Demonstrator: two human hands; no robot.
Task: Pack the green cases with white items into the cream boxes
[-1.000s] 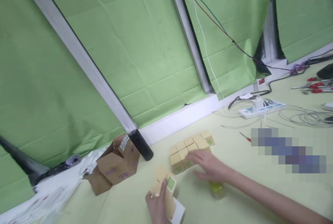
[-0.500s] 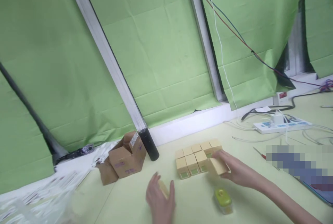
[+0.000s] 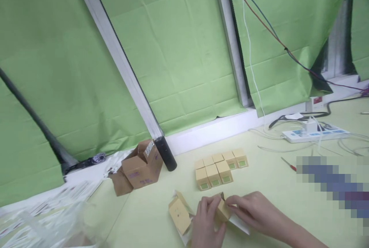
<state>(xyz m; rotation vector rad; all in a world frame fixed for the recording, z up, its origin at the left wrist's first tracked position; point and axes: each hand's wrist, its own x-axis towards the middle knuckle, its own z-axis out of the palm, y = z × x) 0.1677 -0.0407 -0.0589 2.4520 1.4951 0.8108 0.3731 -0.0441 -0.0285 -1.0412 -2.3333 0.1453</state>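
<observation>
A small tan carton (image 3: 223, 210) with flaps raised, one showing a white inner face, is between my two hands above the table. Closed around its left side is my left hand (image 3: 208, 221). My right hand (image 3: 255, 215) pinches the upper right part of the carton, fingertips pressed to its edge. Left of my left hand lies an unfolded tan carton (image 3: 180, 216), its flaps spread. Beyond my hands, several closed small cartons (image 3: 213, 175) stand side by side in two rows, some showing a green window. What is inside the held carton is hidden.
A larger brown cardboard box (image 3: 144, 173) stands open at the back left, beside a black cylinder (image 3: 166, 155). Clear plastic (image 3: 49, 221) lies at the left. On the right are a power strip (image 3: 294, 136) with cables and a red-handled tool (image 3: 291, 166).
My right hand has moved away from the carton rows, and both hands have come together on one carton. The green-lidded container that stood near my right hand is out of sight.
</observation>
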